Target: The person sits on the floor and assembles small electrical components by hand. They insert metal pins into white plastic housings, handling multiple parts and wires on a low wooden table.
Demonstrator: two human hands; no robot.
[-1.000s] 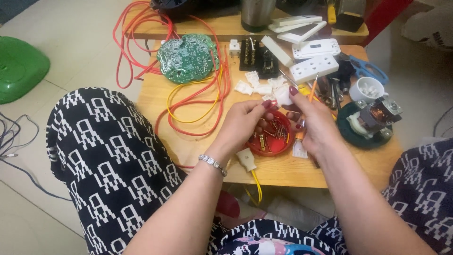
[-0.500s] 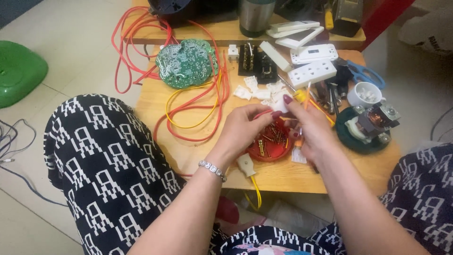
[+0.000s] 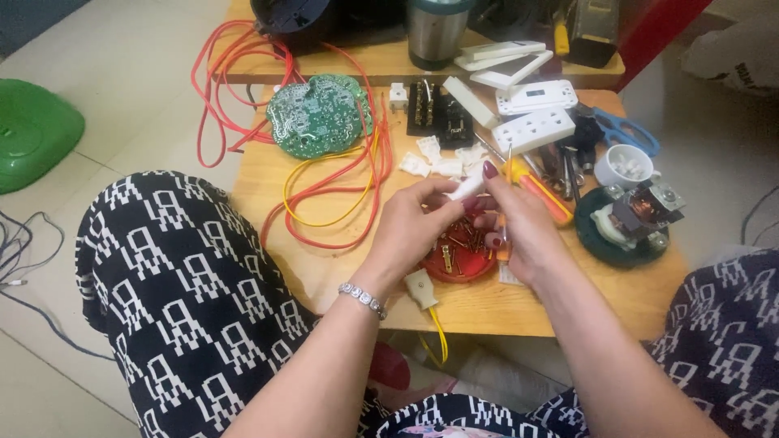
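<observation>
Both hands meet above a red lid (image 3: 461, 261) that holds several small brass parts, on a low wooden table (image 3: 324, 268). My left hand (image 3: 410, 231), with a bracelet on the wrist, and my right hand (image 3: 513, 227) pinch a small white plastic piece (image 3: 469, 187) between their fingertips. A white plug on a yellow wire (image 3: 423, 289) lies just below my left wrist. More white plastic pieces (image 3: 442, 161) lie on the table beyond the fingers.
Red and yellow wires (image 3: 341, 186) loop around a round green circuit board (image 3: 318, 115). White socket strips (image 3: 535, 130), a black terminal block (image 3: 438, 113), a yellow screwdriver (image 3: 535, 191), blue scissors (image 3: 621, 134), a white cup (image 3: 625, 166) and a small motor (image 3: 641, 215) crowd the right side. A green stool (image 3: 32, 134) stands left.
Both hands have lifted off the red lid and come together, and they now hold a white plastic piece between their fingertips above it.
</observation>
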